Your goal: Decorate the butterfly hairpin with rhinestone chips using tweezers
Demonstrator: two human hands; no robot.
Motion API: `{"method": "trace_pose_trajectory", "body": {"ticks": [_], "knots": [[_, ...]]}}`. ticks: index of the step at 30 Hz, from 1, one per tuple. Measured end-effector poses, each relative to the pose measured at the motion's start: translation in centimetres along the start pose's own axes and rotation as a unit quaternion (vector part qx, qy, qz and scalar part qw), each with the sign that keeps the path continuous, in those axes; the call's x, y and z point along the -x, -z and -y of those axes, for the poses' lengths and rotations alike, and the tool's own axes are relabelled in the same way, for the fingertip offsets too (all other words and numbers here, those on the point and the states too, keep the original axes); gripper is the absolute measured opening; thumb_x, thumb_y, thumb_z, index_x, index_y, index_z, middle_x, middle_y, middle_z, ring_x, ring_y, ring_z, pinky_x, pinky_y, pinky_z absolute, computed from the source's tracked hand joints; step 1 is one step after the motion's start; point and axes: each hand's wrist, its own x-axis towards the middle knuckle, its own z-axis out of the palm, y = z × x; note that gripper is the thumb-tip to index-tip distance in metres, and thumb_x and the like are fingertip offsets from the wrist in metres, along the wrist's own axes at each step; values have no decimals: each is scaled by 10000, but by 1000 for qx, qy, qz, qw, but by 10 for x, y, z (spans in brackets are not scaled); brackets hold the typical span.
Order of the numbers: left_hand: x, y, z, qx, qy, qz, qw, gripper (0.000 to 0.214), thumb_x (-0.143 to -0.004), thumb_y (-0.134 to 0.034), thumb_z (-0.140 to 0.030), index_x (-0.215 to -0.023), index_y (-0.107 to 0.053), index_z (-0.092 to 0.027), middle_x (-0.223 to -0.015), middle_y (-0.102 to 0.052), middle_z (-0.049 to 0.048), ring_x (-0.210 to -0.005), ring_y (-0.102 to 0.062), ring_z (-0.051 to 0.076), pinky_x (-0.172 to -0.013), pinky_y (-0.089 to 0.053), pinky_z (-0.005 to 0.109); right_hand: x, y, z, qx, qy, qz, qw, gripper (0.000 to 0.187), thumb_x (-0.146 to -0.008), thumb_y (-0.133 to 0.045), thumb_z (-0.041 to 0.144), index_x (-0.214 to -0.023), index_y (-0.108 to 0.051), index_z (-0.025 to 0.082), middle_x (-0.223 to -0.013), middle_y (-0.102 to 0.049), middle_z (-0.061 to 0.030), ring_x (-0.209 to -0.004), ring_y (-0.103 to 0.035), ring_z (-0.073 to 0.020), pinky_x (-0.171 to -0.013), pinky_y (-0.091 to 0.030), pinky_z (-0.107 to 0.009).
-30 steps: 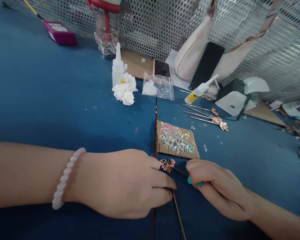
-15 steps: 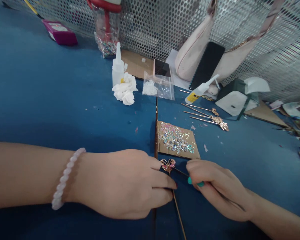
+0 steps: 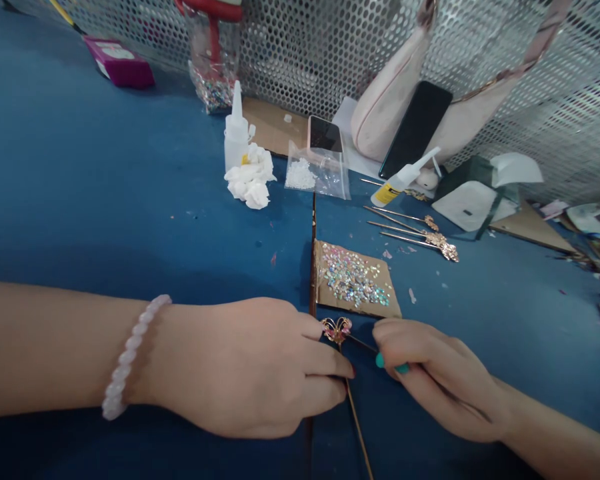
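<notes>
A gold hair stick with a butterfly head (image 3: 336,329) lies on the blue table in front of me. My left hand (image 3: 260,363), a pale bead bracelet on its wrist, rests palm down with its fingers pinched on the stick's shaft. My right hand (image 3: 430,377) is closed round a thin teal-handled tool (image 3: 391,364) whose dark tip points at the butterfly. Just beyond lies a piece of cardboard (image 3: 356,279) strewn with iridescent rhinestones.
Farther back are a white glue bottle (image 3: 236,130) with crumpled tissue, a plastic bag of beads (image 3: 316,175), a second glue bottle (image 3: 403,178), several finished gold hair sticks (image 3: 420,233), two phones, a pink bag (image 3: 395,100) and a perforated metal wall.
</notes>
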Motion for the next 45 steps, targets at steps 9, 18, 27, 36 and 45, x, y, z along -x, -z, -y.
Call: {"method": "trace_pose_trajectory", "body": {"ticks": [9, 18, 27, 36, 45], "knots": [[0, 1, 0, 3, 0, 13, 1000, 267, -940, -495, -279, -1138, -617, -147, -1297, -573, -8, -1070, -537, 147, -863, -477, 275, 0, 0, 1, 11, 3, -3, 1000, 272, -819, -368, 25, -978, -460, 225, -740, -563, -15, -677, -559, -138, -676, -532, -255], [-1, 1, 1, 1, 4, 27, 1000, 269, -938, -501, -282, -1145, -610, -151, -1319, -556, -7, -1113, -518, 158, -894, -460, 274, -5, 4, 4, 28, 3, 16, 999, 287, -786, -374, 2, -951, -450, 224, -721, -556, 1, -654, -550, -121, -672, -536, -235], [-2, 1, 1, 23, 4, 8, 1000, 207, -921, -534, -271, -1057, -632, -150, -1301, -572, 12, -1097, -548, 168, -871, -493, 290, -4, 3, 3, 18, 1, 28, 999, 302, -789, -367, -4, -971, -442, 226, -724, -547, -7, -655, -543, -134, -665, -525, -255], [-1, 1, 0, 50, 6, 37, 998, 262, -951, -469, -238, -1144, -593, -111, -1319, -551, 25, -1126, -518, 181, -925, -444, 321, -1, 0, 1, 1, 10, 13, 1000, 269, -815, -352, 10, -966, -447, 212, -716, -523, -8, -647, -510, -135, -639, -505, -254], [-2, 2, -1, 44, 14, 47, 998, 268, -943, -471, -236, -1151, -594, -123, -1319, -549, 14, -1110, -518, 178, -887, -427, 307, -4, 2, 3, 3, 3, 24, 1000, 286, -803, -357, 4, -971, -443, 219, -716, -529, -11, -657, -524, -140, -630, -515, -265]]}}
